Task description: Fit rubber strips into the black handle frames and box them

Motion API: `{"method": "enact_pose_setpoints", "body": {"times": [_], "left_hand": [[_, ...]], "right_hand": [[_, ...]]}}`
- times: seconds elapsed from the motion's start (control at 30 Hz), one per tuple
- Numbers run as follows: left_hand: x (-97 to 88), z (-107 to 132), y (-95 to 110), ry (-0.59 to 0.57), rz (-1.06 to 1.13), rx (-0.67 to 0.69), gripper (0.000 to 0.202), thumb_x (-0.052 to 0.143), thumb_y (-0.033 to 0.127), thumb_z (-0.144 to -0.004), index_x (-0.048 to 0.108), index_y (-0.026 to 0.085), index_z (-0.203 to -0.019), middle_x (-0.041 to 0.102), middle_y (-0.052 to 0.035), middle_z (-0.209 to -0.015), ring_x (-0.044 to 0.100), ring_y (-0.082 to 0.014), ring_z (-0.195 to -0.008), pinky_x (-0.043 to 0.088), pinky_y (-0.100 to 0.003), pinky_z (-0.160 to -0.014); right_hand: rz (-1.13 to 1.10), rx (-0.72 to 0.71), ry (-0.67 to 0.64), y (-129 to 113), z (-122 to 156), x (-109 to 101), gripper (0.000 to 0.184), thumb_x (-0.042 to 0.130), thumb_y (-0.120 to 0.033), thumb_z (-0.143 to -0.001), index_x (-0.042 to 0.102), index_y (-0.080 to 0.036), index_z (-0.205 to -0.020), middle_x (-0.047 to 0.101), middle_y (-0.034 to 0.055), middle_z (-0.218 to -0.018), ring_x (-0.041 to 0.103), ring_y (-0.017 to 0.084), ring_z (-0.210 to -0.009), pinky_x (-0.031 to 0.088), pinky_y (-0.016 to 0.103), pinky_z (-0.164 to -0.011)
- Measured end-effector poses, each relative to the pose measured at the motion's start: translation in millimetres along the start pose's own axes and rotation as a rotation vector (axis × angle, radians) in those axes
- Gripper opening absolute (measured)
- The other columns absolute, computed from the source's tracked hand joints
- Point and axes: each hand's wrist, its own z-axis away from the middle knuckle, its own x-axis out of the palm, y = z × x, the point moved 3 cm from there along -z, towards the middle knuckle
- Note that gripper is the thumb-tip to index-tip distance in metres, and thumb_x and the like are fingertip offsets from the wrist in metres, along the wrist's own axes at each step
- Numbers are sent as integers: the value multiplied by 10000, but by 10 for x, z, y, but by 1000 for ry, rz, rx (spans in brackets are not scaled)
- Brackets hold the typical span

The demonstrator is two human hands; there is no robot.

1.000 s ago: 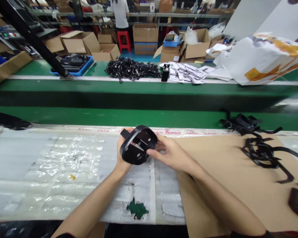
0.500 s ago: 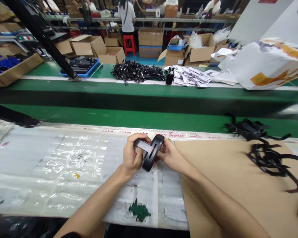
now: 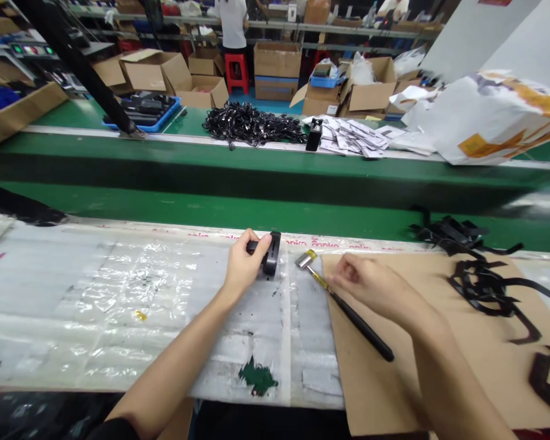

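My left hand (image 3: pixel 245 260) is closed around a black plastic bracket (image 3: pixel 272 253) with a slotted, rounded end, held upright at the far part of the white plastic-covered bench. The fingers hide its stem. A small hammer (image 3: pixel 364 327) lies slantwise to the right, with a silver head, yellow face and black handle; it rests partly on the cardboard sheet. Just beside its neck hovers my right hand (image 3: pixel 371 281), slightly blurred, fingers loosely curled with a gap at the thumb and nothing visible between them.
More black plastic parts (image 3: pixel 481 287) are heaped on the cardboard sheet (image 3: pixel 380 397) at right. Beyond the bench runs a green conveyor (image 3: pixel 211 205). On its far ledge lie black cables (image 3: pixel 252 125), white leaflets (image 3: pixel 355 137) and a blue tray (image 3: pixel 169 113). A black post (image 3: pixel 73 61) stands left.
My right hand has let go of the black bracket and moved right, to the hammer, which now shows fully. The left hand keeps the bracket and has turned it, slightly farther away.
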Motion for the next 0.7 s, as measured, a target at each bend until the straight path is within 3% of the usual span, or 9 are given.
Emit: {"method": "enact_pose_setpoints", "body": {"times": [0.07, 0.13, 0.23, 0.3, 0.4, 0.5, 0.6, 0.7], "left_hand": [[17, -56, -60, -31, 12, -60, 475, 700, 498, -895, 384, 218, -679, 352, 58, -643, 336, -127, -644, 294, -269, -641], [16, -96, -88, -112, 60, -109, 522, 734, 517, -858, 358, 218, -653, 349, 63, -626, 330, -120, -628, 285, -266, -633], [24, -97, -65, -311, 98, -123, 526, 713, 538, -866, 362, 216, -643, 365, 60, -611, 340, -117, -618, 281, -267, -631], [34, -67, -31, -364, 50, -82, 511, 669, 533, -898, 370, 214, -634, 357, 54, -607, 343, -121, -624, 274, -273, -633], [72, 1, 1, -274, -31, -8, 525, 640, 507, -907, 330, 215, -598, 301, 53, -594, 309, -120, -614, 245, -282, -618], [163, 88, -16, -186, 9, -25, 538, 641, 505, -892, 293, 222, -596, 272, 56, -592, 285, -115, -599, 236, -284, -603], [239, 149, -46, -127, 67, -72, 536, 641, 526, -892, 296, 225, -613, 278, 57, -605, 297, -115, -606, 247, -279, -603], [263, 157, -56, -150, 84, -75, 541, 635, 544, -899, 310, 222, -609, 280, 58, -602, 297, -114, -607, 249, -276, -600]], "right_hand": [[160, 91, -37, 144, 151, 161, 217, 740, -397, -844, 582, -249, -847, 728, 36, -804, 660, 233, -671, 385, 323, -593], [199, 108, -54, 242, 264, 344, 198, 715, -367, -835, 554, -252, -845, 739, 49, -877, 677, 246, -714, 388, 327, -610], [106, 104, -20, 322, 365, 491, 147, 560, -387, -928, 541, -259, -859, 740, 68, -878, 698, 276, -759, 451, 366, -677], [-30, 126, 33, 335, 418, 492, 187, 502, -433, -977, 556, -263, -921, 738, 77, -869, 708, 294, -771, 483, 386, -695], [-366, 161, 37, 292, 525, 513, 315, 462, -557, -1037, 552, -263, -971, 668, 31, -774, 649, 236, -630, 473, 339, -580], [-695, 176, -85, 200, 646, 684, 429, 406, -667, -1051, 529, -261, -989, 587, -29, -700, 452, 135, -425, 364, 274, -429], [-784, 216, -167, 137, 711, 889, 454, 447, -708, -1027, 531, -263, -1043, 511, -63, -666, 392, 110, -426, 297, 234, -405], [-795, 238, -219, 101, 703, 994, 457, 573, -697, -980, 550, -255, -1095, 479, -62, -685, 420, 115, -497, 288, 211, -419]]}}
